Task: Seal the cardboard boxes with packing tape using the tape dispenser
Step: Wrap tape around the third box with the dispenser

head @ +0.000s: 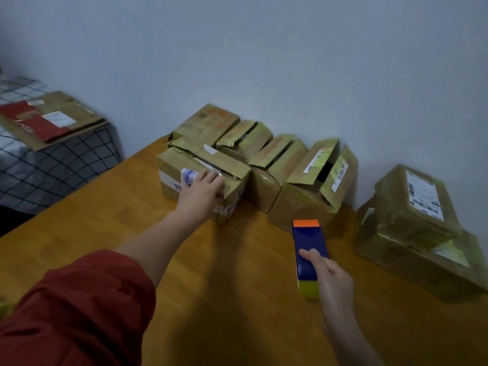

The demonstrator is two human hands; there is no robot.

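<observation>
Plain grey wall (264, 62), wooden tabletop (105, 220), and a row of boxes shoved along its back edge. My left hand (200, 190) is on the front box (224, 162) near the back-left corner, fingers laid over the top front edge and pressing the flap down, not pinching anything. My right hand (334, 282) is wrapped round the dispenser (310, 247) about mid-table, thumb on top, orange end aimed at the boxes. I can't tell if it's touching the wood or just above it. These boxes look reused and crumpled, so I'd guess light and a bit soft. The flaps will probably spring up, like on the open box (309, 165) next door. I reckon the best hold is flat on top beside the seam, not squeezing the sides. The dispenser looks like hard plastic, easy to grip by the body. The old glossy tape could be slippery.
</observation>
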